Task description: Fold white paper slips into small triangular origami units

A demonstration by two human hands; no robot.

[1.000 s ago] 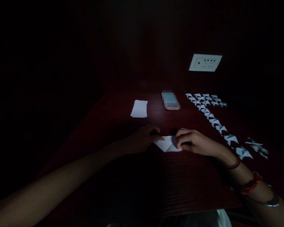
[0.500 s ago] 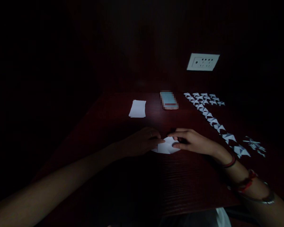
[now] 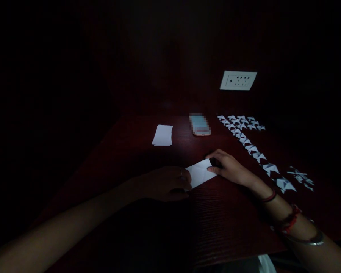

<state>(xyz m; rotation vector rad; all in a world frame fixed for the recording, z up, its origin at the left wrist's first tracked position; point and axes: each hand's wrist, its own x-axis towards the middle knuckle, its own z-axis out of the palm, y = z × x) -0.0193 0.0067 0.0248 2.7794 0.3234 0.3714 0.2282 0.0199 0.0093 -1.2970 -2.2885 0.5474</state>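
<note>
A white sheet of paper (image 3: 199, 173) with faint creases lies slanted between my two hands, low over the dark red table. Its left end is gripped by my left hand (image 3: 173, 182), which is in shadow with the fingers curled. My right hand (image 3: 227, 167) pinches the far right end, thumb on top and the other fingers behind the edge. Beyond my left hand rests a stack of white paper sheets (image 3: 162, 135). Several folded white paper pieces (image 3: 250, 149) run in a line to the right of my right hand.
A phone (image 3: 200, 124) with a blurred screen lies at the back of the table. Thin paper scraps (image 3: 301, 176) are heaped at the right. A white wall socket (image 3: 238, 80) is set above the table (image 3: 224, 223). The surroundings are very dark.
The paper between my hands has gone from a pointed, folded shape to a slanted rectangle. My left hand has moved slightly down and nearer. The view has shifted a little.
</note>
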